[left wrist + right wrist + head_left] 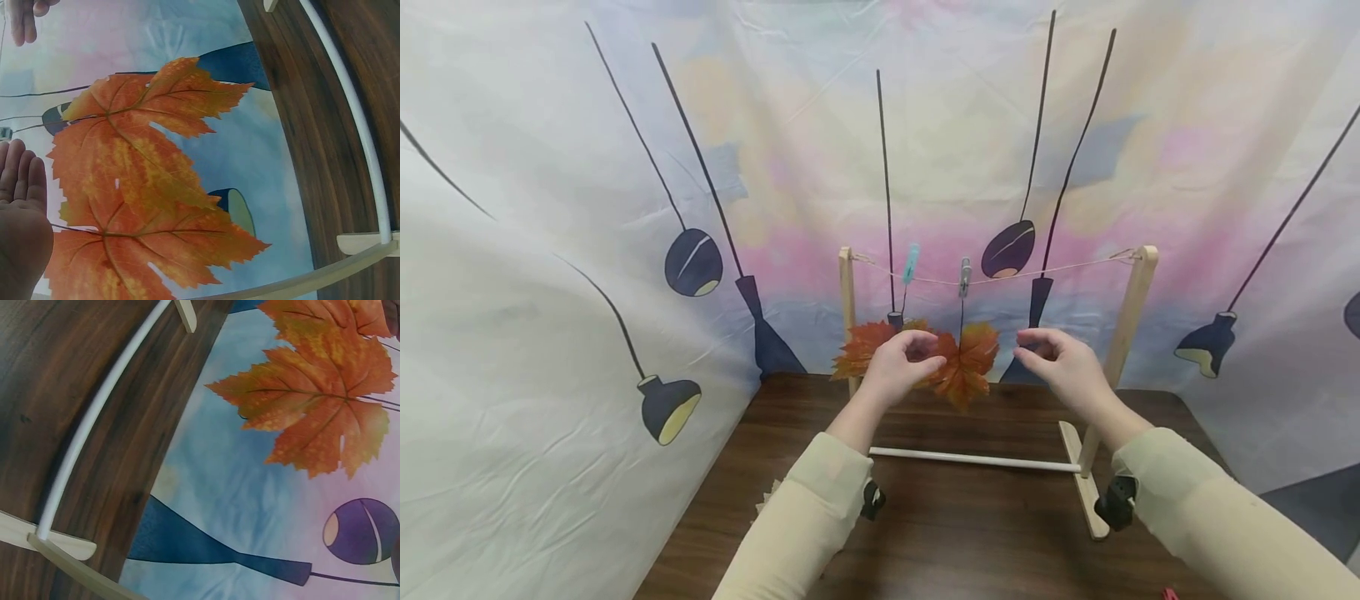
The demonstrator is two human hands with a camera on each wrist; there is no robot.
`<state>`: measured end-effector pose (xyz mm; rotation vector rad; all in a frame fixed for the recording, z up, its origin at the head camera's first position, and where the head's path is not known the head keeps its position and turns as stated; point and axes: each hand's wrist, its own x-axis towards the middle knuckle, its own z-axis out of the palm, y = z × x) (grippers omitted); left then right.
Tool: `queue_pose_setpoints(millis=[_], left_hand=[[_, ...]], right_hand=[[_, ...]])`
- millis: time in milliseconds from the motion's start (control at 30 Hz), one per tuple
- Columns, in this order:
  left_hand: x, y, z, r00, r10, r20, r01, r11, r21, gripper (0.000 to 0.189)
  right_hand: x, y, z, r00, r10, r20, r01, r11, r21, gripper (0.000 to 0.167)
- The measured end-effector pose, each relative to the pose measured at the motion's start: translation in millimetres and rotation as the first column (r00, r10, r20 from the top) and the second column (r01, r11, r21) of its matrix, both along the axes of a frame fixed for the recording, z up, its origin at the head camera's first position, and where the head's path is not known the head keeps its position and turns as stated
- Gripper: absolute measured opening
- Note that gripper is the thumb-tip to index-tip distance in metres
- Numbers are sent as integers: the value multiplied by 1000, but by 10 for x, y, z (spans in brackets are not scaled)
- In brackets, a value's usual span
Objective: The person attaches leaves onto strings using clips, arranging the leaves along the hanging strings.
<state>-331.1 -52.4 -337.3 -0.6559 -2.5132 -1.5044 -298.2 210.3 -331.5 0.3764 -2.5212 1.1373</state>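
Note:
Two orange autumn maple leaves hang by their stems from a thin string (1041,272). A teal clothespin (912,263) holds the left leaf (859,350) and a grey-green clothespin (965,277) holds the right leaf (967,372). My left hand (895,367) is in front of the leaves, fingers loosely curved with nothing in them, and covers part of the left leaf in the head view. To the right of the leaves, my right hand (1067,371) is raised with thumb and fingers apart, holding nothing. The left wrist view shows both leaves large, overlapping each other.
The string is tied between two wooden posts (1126,321) of a stand, joined low down by a white rod (977,458). It stands on a dark wood table (955,533). A cloth printed with lamps (820,167) hangs behind. A pale jagged-edged piece (767,495) shows beside the left sleeve.

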Motion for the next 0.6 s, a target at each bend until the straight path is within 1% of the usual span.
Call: queue_pose_setpoints(millis=[133,300,400,600], left_hand=[[9,-10,-54,1000,3,8,-3,1000,-3,32],[8,-30,-85,1000,12,10,-12,1000,1,31],[12,-58,-108,1000,22,7,-22,1000,2,31],[36,-110,-197,999,42,16,-42,999,-2,31]], right_hand=[[14,5,-59,1000,1,3,-1,1000,-5,37],[5,23,-75,1000,-3,-4,3,1000,-14,39],[7,36,-92,1000,-10,1,10,1000,-1,39],[35,59,-211,1000,-16,16,16,1000,3,35]])
